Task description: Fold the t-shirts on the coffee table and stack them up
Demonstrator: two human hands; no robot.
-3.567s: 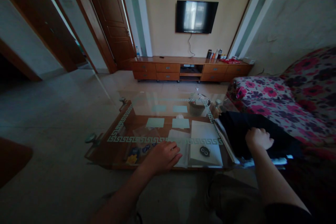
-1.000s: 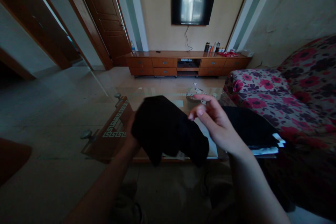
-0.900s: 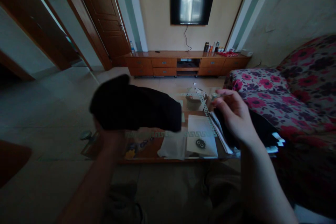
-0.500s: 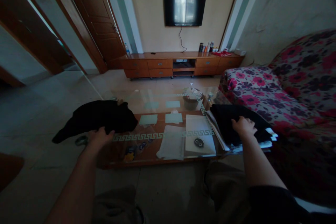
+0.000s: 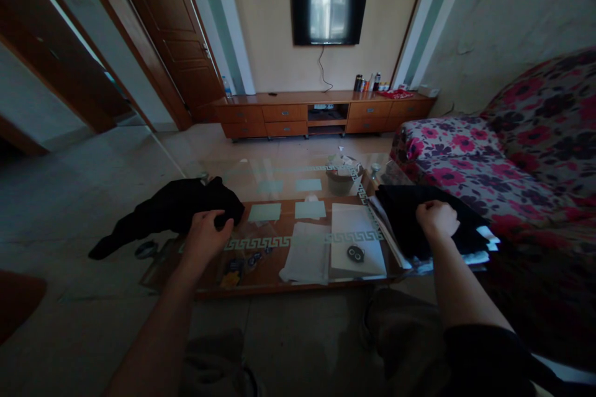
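Note:
A crumpled black cloth [image 5: 172, 206] lies over the left end of the glass table [image 5: 274, 242], its narrow end trailing to the left. My left hand [image 5: 210, 231] is at its near right side, thumb and fingers closed round a dark bit of the cloth. On the right end of the table is a stack of folded clothes with a black garment [image 5: 405, 229] on top and lighter layers below. My right hand [image 5: 437, 221] rests on that black garment with its fingers curled in; whether they grip fabric is hidden.
Papers [image 5: 307, 254] and a dark round-eyed item [image 5: 356, 253] show at the table's middle. Behind it stands a bin [image 5: 339, 183]. A flowered sofa [image 5: 465, 167] is at the right, and a low wooden cabinet [image 5: 284, 113] under the television [image 5: 329, 13].
My left hand has moved right and slightly up along the cloth and closed its fingers. The black cloth has narrowed and shifted. My right hand's fingers have curled in more.

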